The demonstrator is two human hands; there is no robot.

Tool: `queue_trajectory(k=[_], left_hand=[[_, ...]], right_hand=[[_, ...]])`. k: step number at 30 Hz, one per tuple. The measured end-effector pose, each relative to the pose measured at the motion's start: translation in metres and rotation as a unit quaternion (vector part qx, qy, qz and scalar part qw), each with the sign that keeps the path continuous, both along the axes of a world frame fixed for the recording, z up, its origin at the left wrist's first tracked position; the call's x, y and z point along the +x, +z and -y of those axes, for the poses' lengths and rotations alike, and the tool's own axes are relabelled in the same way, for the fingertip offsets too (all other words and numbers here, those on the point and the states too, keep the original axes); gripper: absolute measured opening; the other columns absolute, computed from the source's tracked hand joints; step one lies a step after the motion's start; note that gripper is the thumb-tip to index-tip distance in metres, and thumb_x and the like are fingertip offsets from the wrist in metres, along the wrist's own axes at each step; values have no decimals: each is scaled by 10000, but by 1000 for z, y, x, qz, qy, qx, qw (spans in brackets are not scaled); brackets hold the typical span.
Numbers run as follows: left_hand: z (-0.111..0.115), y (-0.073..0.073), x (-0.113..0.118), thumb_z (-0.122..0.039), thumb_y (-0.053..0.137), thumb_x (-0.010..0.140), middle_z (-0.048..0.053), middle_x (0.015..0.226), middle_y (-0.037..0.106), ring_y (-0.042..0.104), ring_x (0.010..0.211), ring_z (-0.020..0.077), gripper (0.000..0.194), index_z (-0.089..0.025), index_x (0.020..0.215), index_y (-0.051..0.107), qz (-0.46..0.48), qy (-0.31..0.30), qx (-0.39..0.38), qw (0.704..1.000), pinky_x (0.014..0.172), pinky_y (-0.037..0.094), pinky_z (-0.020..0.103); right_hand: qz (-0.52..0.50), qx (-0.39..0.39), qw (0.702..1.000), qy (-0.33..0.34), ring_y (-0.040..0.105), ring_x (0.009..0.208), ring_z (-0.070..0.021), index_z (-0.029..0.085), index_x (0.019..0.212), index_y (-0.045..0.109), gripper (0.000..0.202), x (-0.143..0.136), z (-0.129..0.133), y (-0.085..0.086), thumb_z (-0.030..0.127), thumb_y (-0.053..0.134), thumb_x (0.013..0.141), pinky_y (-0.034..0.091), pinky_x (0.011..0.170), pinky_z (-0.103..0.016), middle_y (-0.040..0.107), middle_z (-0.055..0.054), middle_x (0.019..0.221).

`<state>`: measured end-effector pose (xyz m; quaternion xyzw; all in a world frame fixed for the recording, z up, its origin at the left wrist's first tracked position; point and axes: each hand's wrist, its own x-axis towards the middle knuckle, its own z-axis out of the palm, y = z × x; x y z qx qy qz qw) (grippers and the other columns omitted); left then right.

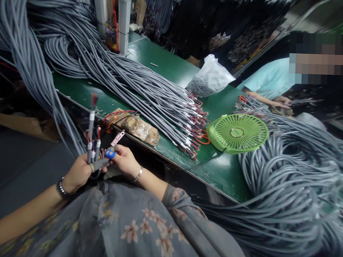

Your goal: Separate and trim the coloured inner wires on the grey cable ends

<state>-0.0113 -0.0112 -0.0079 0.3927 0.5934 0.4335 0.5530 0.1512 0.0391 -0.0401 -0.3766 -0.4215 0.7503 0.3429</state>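
Observation:
My left hand (80,173) is closed around a bundle of grey cables (91,122), whose ends stand upright above the fist. White bands and bared, coloured wires show at those ends. A short grey length (99,164) crosses from this fist towards my right hand (126,161). The right fingers are pinched together, with a blue covering (110,154) on the thumb. From between them sticks up a small pale pink strip (117,138) with dark marks. Whether the right fingertips also grip a wire is hidden. Both hands are in front of the table edge, near my lap.
A long pile of grey cables (128,80) lies across the green table (168,57). Near its edge sits a taped cardboard block (142,129). Further right are a green fan (237,133), a plastic bag (211,77), coiled cables (293,185) and another person (270,77) handling cables.

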Motion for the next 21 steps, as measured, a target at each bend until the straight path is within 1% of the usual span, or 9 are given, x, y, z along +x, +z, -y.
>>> queue_trajectory(k=[4,6,8,11,14,17,21], left_hand=[[0,4,5,-418,1010,486,63,500,741,668,489,207,312,-223,515,769,39,68,15,997,534,557,312],[1,5,6,-392,1010,468,62,489,729,667,473,200,306,-218,517,764,47,91,6,995,515,553,300],[2,5,6,-387,1011,477,64,501,743,671,469,201,302,-220,525,764,47,102,5,994,504,551,297],[1,3,6,-397,1011,493,58,507,755,685,479,214,297,-230,526,769,47,101,11,994,517,573,311],[-1,0,6,-436,1018,443,48,480,733,671,462,206,336,-232,502,759,47,100,11,994,507,565,302],[-2,-3,6,-492,1033,433,49,475,722,682,475,197,419,-230,452,706,39,81,13,996,514,558,283],[-1,-5,4,-510,1053,427,39,467,707,679,479,183,461,-225,450,691,32,66,1,997,531,561,271]], right_hand=[[-28,-38,998,-51,488,526,-85,235,744,615,555,-2,-1,-10,600,1032,741,482,546,-243,616,62,639],[-42,-55,995,-72,454,513,-73,237,744,592,583,2,-2,-15,617,1035,724,456,517,-226,602,72,630],[-54,-71,994,-64,448,521,-68,235,751,592,609,8,-2,-18,629,1050,681,458,515,-220,603,73,636],[-61,-88,994,-15,479,548,-76,225,794,638,650,15,0,-18,674,1070,607,488,530,-229,629,66,661],[-62,-77,995,11,504,573,-79,217,837,674,674,14,2,-12,666,1094,560,493,543,-232,645,67,689],[-42,-52,998,16,501,570,-74,215,850,688,639,7,1,-4,600,1115,570,475,551,-230,632,82,683],[-16,-41,999,4,515,576,-78,207,780,679,596,1,-3,1,559,1118,585,450,572,-242,642,70,684]])
